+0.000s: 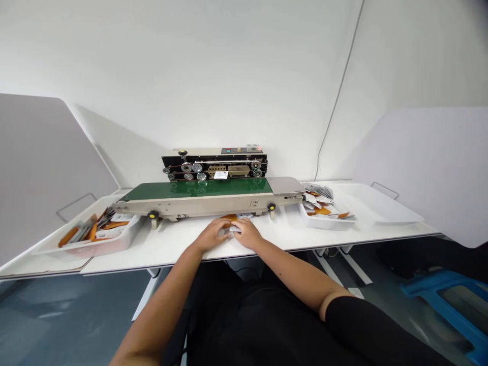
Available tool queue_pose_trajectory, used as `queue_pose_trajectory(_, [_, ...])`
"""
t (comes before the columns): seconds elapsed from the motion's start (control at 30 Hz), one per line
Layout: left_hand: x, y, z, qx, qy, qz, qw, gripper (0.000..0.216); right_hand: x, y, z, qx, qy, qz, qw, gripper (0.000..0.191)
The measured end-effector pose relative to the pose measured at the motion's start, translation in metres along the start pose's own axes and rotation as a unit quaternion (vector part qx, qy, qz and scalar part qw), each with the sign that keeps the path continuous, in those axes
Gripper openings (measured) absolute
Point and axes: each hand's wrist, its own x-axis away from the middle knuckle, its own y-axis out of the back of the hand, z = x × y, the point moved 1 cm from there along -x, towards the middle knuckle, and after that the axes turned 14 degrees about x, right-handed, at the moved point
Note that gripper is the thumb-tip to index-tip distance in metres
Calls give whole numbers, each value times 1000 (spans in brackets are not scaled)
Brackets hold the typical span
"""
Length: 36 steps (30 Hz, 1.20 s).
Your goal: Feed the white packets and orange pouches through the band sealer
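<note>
Black clothing fills the bottom of the view, and two bare forearms reach forward from it to the front edge of the white counter [168, 244]. The left hand [212, 235] and the right hand [248, 233] lie close together, knuckles up and fingers curled down, their fingertips meeting on a small white packet [234, 229]. Each hand is partly closed with its fingers on one end of the packet, which lies flat on the counter. Only a sliver of it shows between the hands. That sliver runs left to right, parallel to the counter's edge, and which end is its mouth cannot be told.

Just beyond the fingers lie a few loose orange and white packets [231, 217], half under the sealing machine [215, 168]. The machine's green conveyor belt [198, 188] also runs left to right across the counter, right behind the hands.

At the left, well apart from the hands, a white tray [125, 235] holds a heap of orange and white packets. At the right a second tray [324, 222] holds another heap, and a shallow white tray [381, 208] sits beside it. A blue crate [446, 305] stands on the floor at the lower right.
</note>
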Motion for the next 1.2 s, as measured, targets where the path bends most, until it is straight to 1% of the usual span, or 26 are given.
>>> queue_pose_trajectory(0.1, [0, 0, 2, 2, 5, 1, 1000, 35, -2, 0, -3, -30, -45, 6, 999, 37])
queue_pose_trajectory(0.17, [0, -1, 4, 9, 11, 1, 1000, 31, -3, 1, -4, -40, -55, 5, 998, 33])
queue_pose_trajectory(0.23, [0, -1, 4, 13, 18, -14, 1000, 26, -3, 3, -2, -46, -31, -6, 998, 31])
queue_pose_trajectory(0.33, [0, 1, 4, 4, 21, -43, 999, 16, -2, 6, 2, -62, 37, -33, 997, 31])
queue_pose_trajectory(0.4, [1, 2, 3, -4, 20, -56, 998, 18, 0, 9, 3, -71, 54, -62, 994, 30])
queue_pose_trajectory(0.43, [2, 2, 4, -7, 20, -62, 998, 19, 0, 10, 3, -73, 45, -78, 993, 30])
queue_pose_trajectory(0.5, [3, 3, 4, -16, 23, -81, 996, 20, 1, 13, 1, -77, 1, -109, 991, 28])
queue_pose_trajectory(0.57, [4, 4, 5, -28, 27, -102, 994, 19, 2, 16, -1, -91, -41, -131, 986, 26])
queue_pose_trajectory(0.63, [4, 4, 6, -35, 32, -114, 992, 20, 2, 18, -3, -112, -64, -147, 981, 25])
queue_pose_trajectory(0.77, [5, 6, 2, -19, 44, -126, 991, 18, 4, 21, -3, -124, -74, -165, 976, 24])
queue_pose_trajectory(0.93, [6, 7, 0, 41, 69, -145, 986, 16, 5, 20, -4, -137, -82, -183, 970, 23])
queue_pose_trajectory(1.1, [7, 7, 4, 94, 95, -147, 980, 18, 5, 14, -7, -164, -110, -168, 966, 21])
queue_pose_trajectory(1.2, [7, 7, 4, 100, 99, -148, 979, 19, 6, 14, -7, -184, -117, -169, 961, 19])
